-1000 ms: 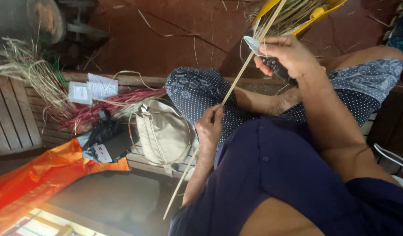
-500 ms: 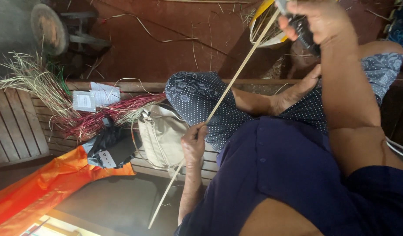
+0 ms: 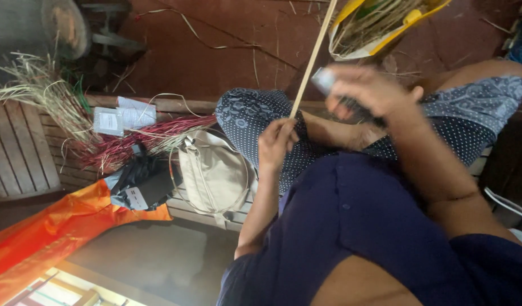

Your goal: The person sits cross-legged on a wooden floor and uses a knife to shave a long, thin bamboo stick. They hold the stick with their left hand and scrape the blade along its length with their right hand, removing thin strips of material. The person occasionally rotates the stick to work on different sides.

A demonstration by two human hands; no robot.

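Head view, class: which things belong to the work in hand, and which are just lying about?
In use: cane strip, left hand, right hand, blurred knife-like tool.
Lying about: beige bag, red fibre bundle, orange cloth, black pouch.

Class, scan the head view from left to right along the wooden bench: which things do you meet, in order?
Dry straw bundle → white packets → black pouch → beige bag → left hand → right hand.

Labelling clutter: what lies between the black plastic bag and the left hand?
Head view: a cream fabric handbag lies between black plastic bag and left hand.
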